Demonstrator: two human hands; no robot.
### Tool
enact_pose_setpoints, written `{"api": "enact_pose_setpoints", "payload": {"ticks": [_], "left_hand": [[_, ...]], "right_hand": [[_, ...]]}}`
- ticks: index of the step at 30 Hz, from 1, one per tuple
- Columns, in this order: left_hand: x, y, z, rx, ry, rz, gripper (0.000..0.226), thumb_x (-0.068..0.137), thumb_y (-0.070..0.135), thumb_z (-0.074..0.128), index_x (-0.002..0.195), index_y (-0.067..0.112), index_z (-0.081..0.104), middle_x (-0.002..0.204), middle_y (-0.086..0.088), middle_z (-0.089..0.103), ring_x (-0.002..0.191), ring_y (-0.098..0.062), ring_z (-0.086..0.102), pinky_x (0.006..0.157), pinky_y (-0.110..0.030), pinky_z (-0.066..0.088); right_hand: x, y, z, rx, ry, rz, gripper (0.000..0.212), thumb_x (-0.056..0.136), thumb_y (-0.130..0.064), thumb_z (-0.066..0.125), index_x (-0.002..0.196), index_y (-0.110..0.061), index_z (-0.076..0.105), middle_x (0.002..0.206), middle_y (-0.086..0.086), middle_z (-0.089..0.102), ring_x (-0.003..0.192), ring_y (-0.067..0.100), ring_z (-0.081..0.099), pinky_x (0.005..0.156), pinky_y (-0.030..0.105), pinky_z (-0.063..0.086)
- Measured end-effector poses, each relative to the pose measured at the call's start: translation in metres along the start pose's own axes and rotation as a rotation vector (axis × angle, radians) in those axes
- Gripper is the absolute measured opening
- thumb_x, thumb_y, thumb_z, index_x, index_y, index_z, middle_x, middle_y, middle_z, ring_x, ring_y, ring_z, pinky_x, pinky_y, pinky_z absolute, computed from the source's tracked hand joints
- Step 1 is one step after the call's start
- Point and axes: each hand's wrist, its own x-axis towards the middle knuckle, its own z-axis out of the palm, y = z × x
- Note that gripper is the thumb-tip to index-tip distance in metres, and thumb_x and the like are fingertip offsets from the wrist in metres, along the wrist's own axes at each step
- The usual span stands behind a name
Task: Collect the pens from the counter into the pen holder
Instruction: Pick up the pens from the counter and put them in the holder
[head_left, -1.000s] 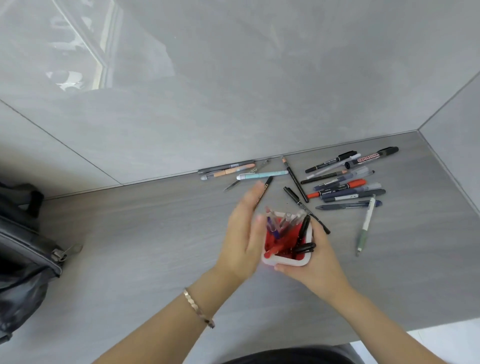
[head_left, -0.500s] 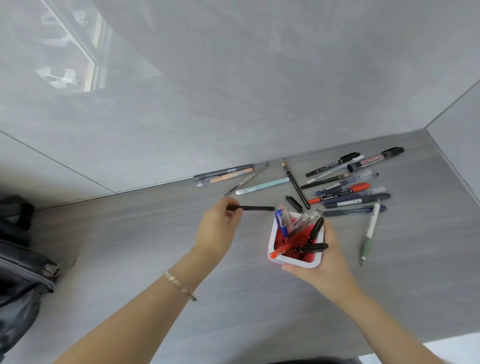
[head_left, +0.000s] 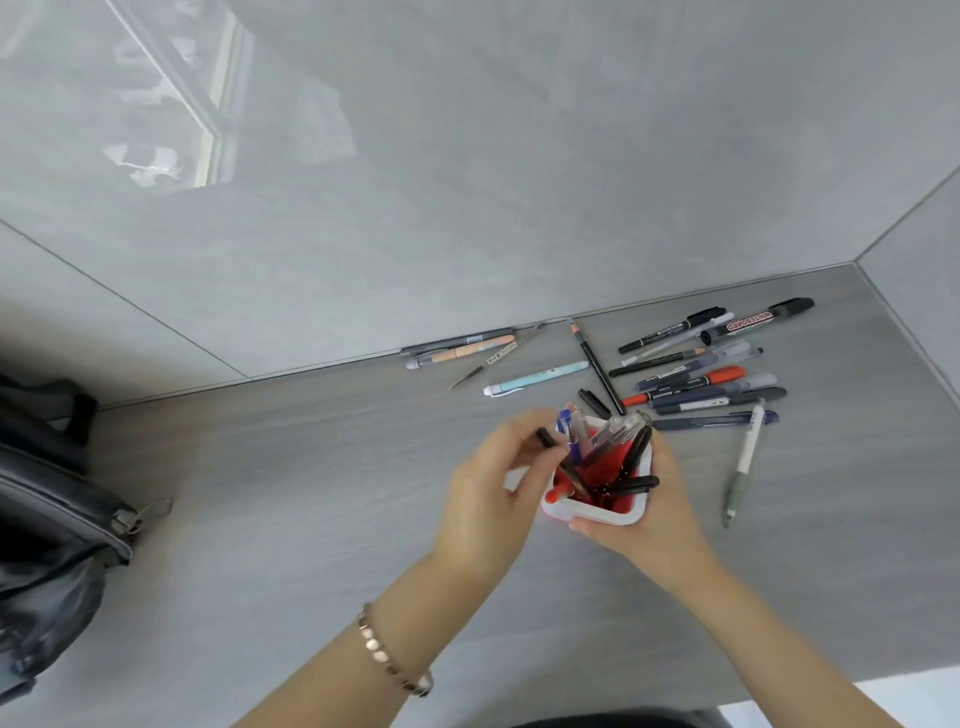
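Observation:
A white pen holder (head_left: 602, 514) with a red inside stands on the grey counter, tilted toward me, with several pens in it. My right hand (head_left: 654, 514) grips its right and near side. My left hand (head_left: 488, 493) pinches a black pen (head_left: 558, 460) whose lower end is inside the holder. Several loose pens lie beyond on the counter: a light blue pen (head_left: 537, 379), a whiteboard marker (head_left: 756, 319), an orange-capped pen (head_left: 685, 387), a green-grip pen (head_left: 745, 462) and a peach pen (head_left: 467, 351) by the wall.
A dark bag (head_left: 47, 514) with a zip pull sits at the left edge of the counter. Grey tiled walls close the back and the right corner. The counter's front edge (head_left: 779, 691) runs close below my right forearm.
My left hand has carried the black pen from left of the holder over to it and tipped its end down inside. My right hand still holds the holder.

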Motion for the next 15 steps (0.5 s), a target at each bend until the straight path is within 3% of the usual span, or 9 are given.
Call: {"api": "enact_pose_setpoints", "payload": {"ticks": [3, 6, 8, 11, 13, 15], "left_hand": [[0.006, -0.024, 0.009, 0.403, -0.069, 0.199, 0.025, 0.082, 0.030, 0.052, 0.103, 0.022, 0.063, 0.085, 0.002, 0.071, 0.083, -0.007, 0.052, 0.075, -0.025, 0.044], [0.020, -0.020, 0.001, 0.230, -0.129, 0.096, 0.034, 0.085, 0.037, 0.047, 0.094, 0.016, 0.072, 0.093, 0.015, 0.059, 0.088, 0.002, 0.048, 0.081, -0.008, 0.038], [0.039, -0.021, -0.008, 0.064, -0.095, -0.069, 0.028, 0.088, 0.035, 0.046, 0.088, 0.022, 0.071, 0.088, 0.018, 0.055, 0.082, 0.009, 0.052, 0.075, -0.007, 0.039], [0.078, -0.046, -0.017, 0.110, 0.042, -0.300, 0.012, 0.090, 0.024, 0.052, 0.096, 0.022, 0.063, 0.086, 0.005, 0.061, 0.077, -0.001, 0.057, 0.075, -0.020, 0.042], [0.099, -0.066, -0.017, 0.335, 0.022, -0.380, 0.025, 0.086, 0.022, 0.059, 0.109, 0.015, 0.057, 0.099, 0.000, 0.058, 0.088, -0.012, 0.054, 0.080, -0.024, 0.040], [0.114, -0.080, -0.010, 0.487, -0.109, -0.345, 0.036, 0.082, 0.022, 0.062, 0.116, 0.015, 0.054, 0.112, -0.004, 0.058, 0.100, -0.019, 0.055, 0.087, -0.029, 0.044]], "right_hand": [[-0.002, 0.001, -0.001, -0.037, 0.006, -0.011, 0.078, 0.051, -0.005, 0.089, 0.109, -0.037, 0.046, 0.105, -0.014, 0.065, 0.097, -0.004, 0.064, 0.077, 0.009, 0.052], [-0.002, 0.001, -0.002, -0.050, 0.015, 0.000, 0.075, 0.052, -0.003, 0.088, 0.101, -0.039, 0.046, 0.096, -0.028, 0.066, 0.091, -0.010, 0.064, 0.071, 0.001, 0.047], [0.001, 0.002, -0.002, -0.048, 0.003, 0.013, 0.074, 0.052, -0.010, 0.090, 0.107, -0.037, 0.048, 0.102, -0.022, 0.068, 0.095, -0.002, 0.066, 0.078, 0.009, 0.051], [0.003, 0.007, -0.001, -0.039, -0.022, 0.059, 0.088, 0.049, -0.025, 0.093, 0.124, -0.022, 0.046, 0.117, 0.000, 0.064, 0.105, 0.015, 0.066, 0.088, 0.042, 0.056], [0.003, 0.009, -0.002, -0.047, -0.028, 0.069, 0.094, 0.048, -0.028, 0.094, 0.127, -0.023, 0.043, 0.122, 0.002, 0.061, 0.109, 0.015, 0.064, 0.090, 0.046, 0.055], [0.002, 0.010, -0.003, -0.055, -0.004, 0.084, 0.095, 0.047, -0.025, 0.093, 0.127, -0.025, 0.041, 0.123, -0.001, 0.060, 0.110, 0.011, 0.062, 0.094, 0.040, 0.053]]}}
